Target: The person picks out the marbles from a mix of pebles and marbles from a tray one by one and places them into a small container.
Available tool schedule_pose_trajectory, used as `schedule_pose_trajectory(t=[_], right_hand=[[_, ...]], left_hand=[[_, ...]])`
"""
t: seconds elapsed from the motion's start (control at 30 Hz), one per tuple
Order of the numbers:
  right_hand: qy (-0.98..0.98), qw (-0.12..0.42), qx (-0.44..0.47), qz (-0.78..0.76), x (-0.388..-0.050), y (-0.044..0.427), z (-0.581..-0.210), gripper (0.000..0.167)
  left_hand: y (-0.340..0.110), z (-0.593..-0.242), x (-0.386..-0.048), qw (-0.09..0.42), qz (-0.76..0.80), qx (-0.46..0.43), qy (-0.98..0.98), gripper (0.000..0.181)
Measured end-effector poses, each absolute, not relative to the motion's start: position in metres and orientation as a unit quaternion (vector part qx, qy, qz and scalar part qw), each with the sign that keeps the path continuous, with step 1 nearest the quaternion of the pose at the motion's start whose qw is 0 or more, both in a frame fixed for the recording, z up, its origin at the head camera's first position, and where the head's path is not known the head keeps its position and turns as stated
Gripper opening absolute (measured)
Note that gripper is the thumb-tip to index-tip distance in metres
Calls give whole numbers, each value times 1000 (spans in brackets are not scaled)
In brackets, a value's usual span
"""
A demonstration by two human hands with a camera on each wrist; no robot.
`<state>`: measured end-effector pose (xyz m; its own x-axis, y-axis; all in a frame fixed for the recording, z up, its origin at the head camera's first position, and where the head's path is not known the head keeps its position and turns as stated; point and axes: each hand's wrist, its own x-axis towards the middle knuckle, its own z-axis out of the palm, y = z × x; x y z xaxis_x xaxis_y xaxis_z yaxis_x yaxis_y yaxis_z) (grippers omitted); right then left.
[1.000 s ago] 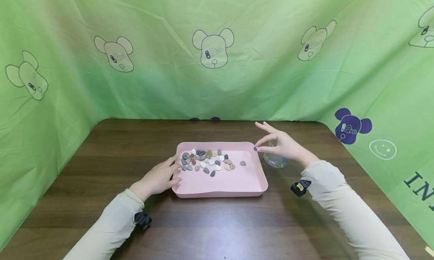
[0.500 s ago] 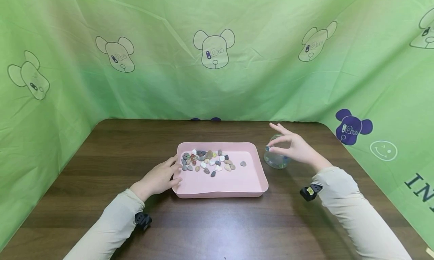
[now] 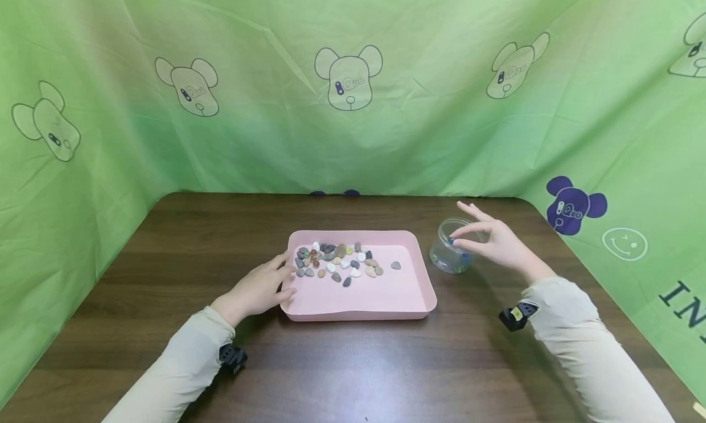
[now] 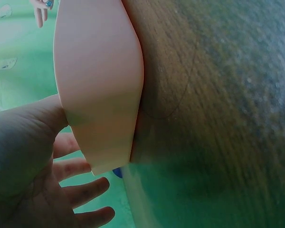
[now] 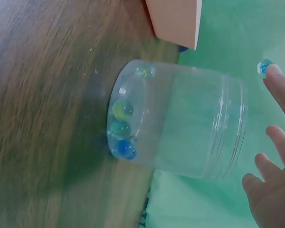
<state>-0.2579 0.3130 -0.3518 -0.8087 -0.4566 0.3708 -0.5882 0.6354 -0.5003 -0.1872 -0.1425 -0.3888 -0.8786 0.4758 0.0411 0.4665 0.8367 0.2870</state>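
Between thumb and finger, my right hand (image 3: 496, 242) pinches a small blue marble (image 3: 451, 240). That hand is over the mouth of a clear jar (image 3: 445, 259), just right of the tray. Several green and blue marbles (image 5: 122, 129) lie at the jar's bottom in the right wrist view, where the held clear-and-blue marble (image 5: 263, 68) is beyond the rim. My left hand (image 3: 258, 290) rests at the left rim of a pink tray (image 3: 358, 315), its fingers loosely spread; the left wrist view shows thumb and fingers touching the tray wall (image 4: 99, 71).
Inside the tray, mostly in its back left part, lie several grey, white and tan pebbles (image 3: 336, 277). A few brown and yellow-green marbles (image 3: 315, 264) sit among them. Green printed cloth (image 3: 265, 135) stands round the brown table (image 3: 353, 368).
From above the tray's right rim, my right hand has moved right with the blue marble to the jar's mouth. My left hand stays at the tray rim.
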Motion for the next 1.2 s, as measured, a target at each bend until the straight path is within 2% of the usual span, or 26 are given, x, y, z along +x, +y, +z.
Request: schedule_pose_trajectory(t=[1.2], right_hand=[[-912,97,213,337,-255,337,-364,15]], left_hand=[[-143,-389,-187,15,149,241,959,43]])
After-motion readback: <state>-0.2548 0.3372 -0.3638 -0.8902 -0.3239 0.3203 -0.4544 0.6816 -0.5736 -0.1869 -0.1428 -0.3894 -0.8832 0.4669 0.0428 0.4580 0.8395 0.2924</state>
